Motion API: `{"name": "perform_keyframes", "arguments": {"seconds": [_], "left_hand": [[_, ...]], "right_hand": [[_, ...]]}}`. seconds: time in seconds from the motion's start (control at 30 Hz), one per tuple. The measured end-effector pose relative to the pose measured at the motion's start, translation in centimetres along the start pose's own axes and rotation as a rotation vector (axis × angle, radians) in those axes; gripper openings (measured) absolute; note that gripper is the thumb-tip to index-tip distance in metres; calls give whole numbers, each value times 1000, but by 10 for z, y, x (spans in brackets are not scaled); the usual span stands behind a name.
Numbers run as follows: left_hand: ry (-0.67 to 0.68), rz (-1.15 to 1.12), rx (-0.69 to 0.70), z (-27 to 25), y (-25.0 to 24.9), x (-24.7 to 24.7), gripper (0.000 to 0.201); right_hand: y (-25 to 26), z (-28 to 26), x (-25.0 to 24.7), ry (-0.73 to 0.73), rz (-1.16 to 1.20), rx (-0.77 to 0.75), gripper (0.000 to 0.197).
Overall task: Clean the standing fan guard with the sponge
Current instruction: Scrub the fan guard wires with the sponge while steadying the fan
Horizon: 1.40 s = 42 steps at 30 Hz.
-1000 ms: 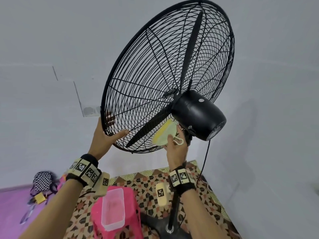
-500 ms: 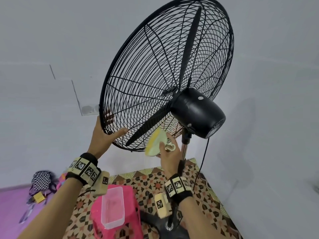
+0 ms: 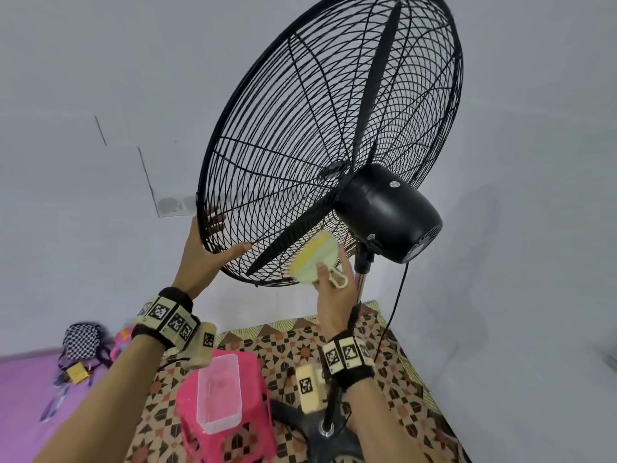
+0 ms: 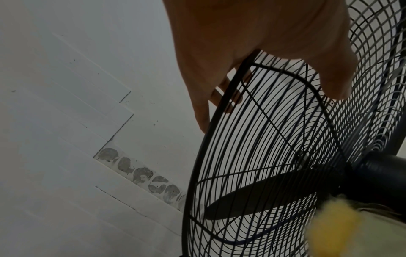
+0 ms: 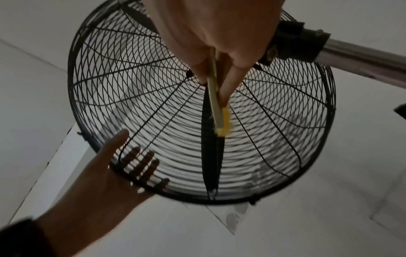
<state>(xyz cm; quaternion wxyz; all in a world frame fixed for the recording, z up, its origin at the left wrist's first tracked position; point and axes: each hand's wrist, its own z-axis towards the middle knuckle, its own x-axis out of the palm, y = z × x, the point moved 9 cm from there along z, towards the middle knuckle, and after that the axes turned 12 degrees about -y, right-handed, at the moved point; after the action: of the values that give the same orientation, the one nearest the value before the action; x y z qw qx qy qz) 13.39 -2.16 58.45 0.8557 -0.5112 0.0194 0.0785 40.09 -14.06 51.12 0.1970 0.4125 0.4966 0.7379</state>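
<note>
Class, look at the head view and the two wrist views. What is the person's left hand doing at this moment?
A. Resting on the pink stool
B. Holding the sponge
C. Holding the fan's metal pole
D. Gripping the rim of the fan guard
D: the left hand grips the lower rim of the fan guard, thumb on the rear side and fingers on the front, while the right hand holds the sponge.

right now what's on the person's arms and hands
Bare forearms, no sleeves or gloves. Each wrist wears a black band ringed with beige blocks printed with black-and-white square markers, at the left hand and the right hand. A beige block hangs under each band.
</note>
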Motion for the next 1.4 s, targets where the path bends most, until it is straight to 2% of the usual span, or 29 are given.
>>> {"name": "perform_keyframes", "arguments": {"seconds": [0.1, 0.2, 0.27, 0.33, 0.53, 0.73, 0.9, 1.13, 1.3, 1.4], "left_hand": [[10, -5, -3, 1, 1, 0, 113], [31, 4, -17, 4, 6, -2, 116], [39, 7, -26, 5, 8, -3, 119], [41, 10, -28, 4, 8, -2, 119], [39, 19, -21, 3, 11, 1, 113], [28, 20, -21, 4, 14, -1, 117], [24, 0, -7, 1, 13, 3, 114], [99, 15, -107, -1, 41, 9, 117], [85, 70, -141, -7, 58, 11, 120], [70, 82, -130, -5, 62, 10, 117]], "right_hand": [[6, 10, 2, -78, 51, 27, 54], [-19, -11, 17, 23, 53, 136, 57], [-39, -30, 18, 118, -22, 160, 59], [-43, -39, 12, 146, -53, 183, 59], [-9, -6, 3, -49, 108, 89, 57], [-38, -30, 5, 120, -54, 127, 55], [-20, -6, -13, -50, 34, 120, 55], [-71, -69, 15, 122, -9, 226, 56], [-50, -49, 4, -57, 105, 199, 56], [-48, -50, 11, -59, 72, 135, 56]]}}
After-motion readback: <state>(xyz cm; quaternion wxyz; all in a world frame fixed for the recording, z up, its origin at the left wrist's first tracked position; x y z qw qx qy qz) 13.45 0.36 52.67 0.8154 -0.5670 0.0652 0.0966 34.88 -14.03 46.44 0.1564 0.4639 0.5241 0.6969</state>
